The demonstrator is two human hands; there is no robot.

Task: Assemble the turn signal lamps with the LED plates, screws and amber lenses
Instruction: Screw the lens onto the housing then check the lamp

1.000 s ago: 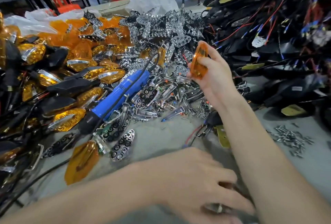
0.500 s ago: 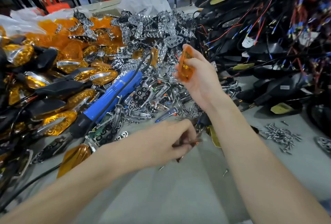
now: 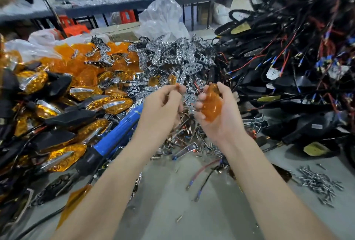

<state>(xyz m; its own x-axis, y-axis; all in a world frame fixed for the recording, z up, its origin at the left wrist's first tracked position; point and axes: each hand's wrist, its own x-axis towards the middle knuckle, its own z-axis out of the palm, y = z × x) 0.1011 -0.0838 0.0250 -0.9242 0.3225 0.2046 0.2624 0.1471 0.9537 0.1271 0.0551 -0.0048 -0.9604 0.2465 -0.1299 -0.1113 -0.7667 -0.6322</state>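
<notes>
I am holding both hands up over the grey worktop (image 3: 192,213), with one amber lens (image 3: 211,106) gripped in my right hand (image 3: 222,122).

A heap of black wired housings (image 3: 288,63) is filling the right side. Assembled lamps (image 3: 57,117) are lying piled along the left, with loose amber lenses (image 3: 80,65) behind them and chrome LED plates (image 3: 172,57) heaped at centre. A blue electric screwdriver (image 3: 123,130) is lying against the lamp pile, just left of my left forearm. My right fingers and thumb are curling round the lens, held upright against the palm. My left hand (image 3: 163,109) is curling its fingertips together just beside it; I cannot tell whether they are pinching anything. Screws (image 3: 317,184) are lying scattered at lower right.
</notes>
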